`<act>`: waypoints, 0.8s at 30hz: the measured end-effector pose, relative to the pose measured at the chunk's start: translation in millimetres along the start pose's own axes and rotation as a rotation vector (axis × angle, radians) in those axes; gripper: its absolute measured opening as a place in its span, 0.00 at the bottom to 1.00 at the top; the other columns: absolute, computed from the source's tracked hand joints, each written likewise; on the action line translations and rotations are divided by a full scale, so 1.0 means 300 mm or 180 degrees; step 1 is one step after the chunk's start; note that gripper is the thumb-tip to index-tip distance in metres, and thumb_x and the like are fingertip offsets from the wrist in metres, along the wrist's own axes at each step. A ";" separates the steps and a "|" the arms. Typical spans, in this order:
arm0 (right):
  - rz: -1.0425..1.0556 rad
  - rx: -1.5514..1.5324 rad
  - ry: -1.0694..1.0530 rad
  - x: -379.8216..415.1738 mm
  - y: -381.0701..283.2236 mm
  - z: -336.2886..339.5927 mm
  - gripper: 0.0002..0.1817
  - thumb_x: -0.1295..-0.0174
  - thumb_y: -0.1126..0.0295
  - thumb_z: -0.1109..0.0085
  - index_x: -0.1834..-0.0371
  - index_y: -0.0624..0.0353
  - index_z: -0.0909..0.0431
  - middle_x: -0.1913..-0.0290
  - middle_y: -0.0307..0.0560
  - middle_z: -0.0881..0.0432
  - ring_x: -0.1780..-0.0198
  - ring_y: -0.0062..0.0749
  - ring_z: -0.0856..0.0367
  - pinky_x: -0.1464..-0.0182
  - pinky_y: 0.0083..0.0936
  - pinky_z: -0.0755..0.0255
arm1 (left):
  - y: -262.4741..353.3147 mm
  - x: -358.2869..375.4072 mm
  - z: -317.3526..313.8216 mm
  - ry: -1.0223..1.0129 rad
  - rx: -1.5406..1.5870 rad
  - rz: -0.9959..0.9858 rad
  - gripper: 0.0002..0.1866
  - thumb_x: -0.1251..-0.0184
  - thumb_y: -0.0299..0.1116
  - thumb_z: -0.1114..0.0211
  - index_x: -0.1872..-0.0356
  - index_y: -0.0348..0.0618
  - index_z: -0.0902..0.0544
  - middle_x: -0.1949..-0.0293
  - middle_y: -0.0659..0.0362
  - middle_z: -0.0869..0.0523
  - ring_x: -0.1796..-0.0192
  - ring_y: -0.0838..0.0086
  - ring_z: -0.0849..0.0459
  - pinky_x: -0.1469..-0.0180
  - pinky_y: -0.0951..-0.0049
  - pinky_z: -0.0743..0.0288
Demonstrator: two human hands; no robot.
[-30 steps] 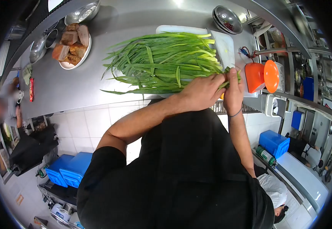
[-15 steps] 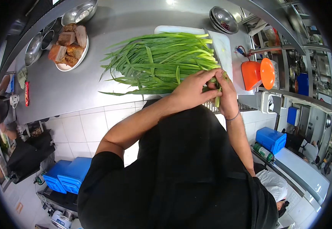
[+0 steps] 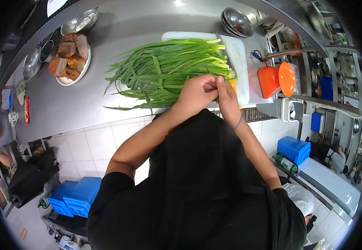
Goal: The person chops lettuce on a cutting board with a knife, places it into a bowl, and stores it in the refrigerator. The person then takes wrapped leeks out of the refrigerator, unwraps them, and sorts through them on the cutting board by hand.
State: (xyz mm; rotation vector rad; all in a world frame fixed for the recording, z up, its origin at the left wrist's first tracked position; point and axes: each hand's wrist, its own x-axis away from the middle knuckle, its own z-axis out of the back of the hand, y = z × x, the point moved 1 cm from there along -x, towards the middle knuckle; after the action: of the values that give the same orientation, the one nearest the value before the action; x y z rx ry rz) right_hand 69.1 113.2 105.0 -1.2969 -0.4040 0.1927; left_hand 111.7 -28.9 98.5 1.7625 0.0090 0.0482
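A large bundle of long, flat-leaved green stalks (image 3: 168,62), like green garlic or leeks, lies across a white cutting board (image 3: 241,66), leaves to the left and pale ends to the right. A knife with a dark blade (image 3: 229,58) lies on the board beside the pale ends; its yellow handle (image 3: 234,84) shows past my right hand. At the bundle's near edge, my left hand (image 3: 196,93) has its fingers curled together. My right hand (image 3: 229,104) meets it, thumb and fingers pinched. What the fingertips hold is hidden.
An orange scale (image 3: 269,82) stands right of the board. Stacked metal bowls (image 3: 238,23) sit behind it. On the left are a white dish (image 3: 76,79) of browned meat chunks, metal bowls (image 3: 32,62) and a red packet (image 3: 27,110). Other people are at the edges.
Both hands have shifted left and slightly up, closer to the bundle. The short green stalk seen between them earlier no longer shows, and the yellow knife handle is now visible.
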 end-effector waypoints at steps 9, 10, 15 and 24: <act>-0.0455 -0.0047 0.0250 -0.263 0.107 0.133 0.21 0.15 0.55 0.47 0.52 0.65 0.17 0.66 0.44 0.14 0.64 0.24 0.18 0.61 0.28 0.23 | -0.014 0.035 0.053 -0.0020 0.1043 0.0445 0.20 0.18 0.29 0.35 0.30 0.38 0.19 0.36 0.53 0.13 0.39 0.70 0.12 0.37 0.67 0.16; -0.0143 0.0542 0.0326 -0.336 0.127 0.173 0.21 0.17 0.54 0.45 0.52 0.65 0.17 0.66 0.46 0.13 0.64 0.29 0.16 0.59 0.30 0.22 | -0.031 0.043 0.086 0.0075 0.0732 0.0441 0.19 0.18 0.30 0.34 0.31 0.39 0.17 0.38 0.54 0.12 0.41 0.71 0.11 0.39 0.67 0.15; 0.0466 0.2920 0.0086 -0.551 0.150 0.217 0.24 0.29 0.49 0.34 0.48 0.63 0.16 0.55 0.68 0.11 0.53 0.64 0.12 0.48 0.49 0.19 | -0.106 0.069 0.225 0.1299 -0.1592 0.0251 0.11 0.25 0.31 0.29 0.45 0.45 0.11 0.52 0.56 0.09 0.53 0.68 0.09 0.54 0.67 0.16; 0.0301 0.2453 0.0215 -0.616 0.123 0.194 0.21 0.26 0.51 0.37 0.45 0.58 0.16 0.56 0.64 0.10 0.51 0.64 0.12 0.47 0.52 0.20 | -0.152 -0.011 0.285 0.1578 -0.3674 -0.0078 0.09 0.32 0.35 0.24 0.53 0.48 0.09 0.57 0.56 0.12 0.52 0.54 0.11 0.51 0.54 0.17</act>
State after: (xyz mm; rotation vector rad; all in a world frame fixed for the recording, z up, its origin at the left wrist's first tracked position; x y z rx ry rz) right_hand -119.8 108.2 48.2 -0.5603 -0.1754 0.3433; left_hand 112.4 -104.1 37.5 0.5649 0.3033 0.3907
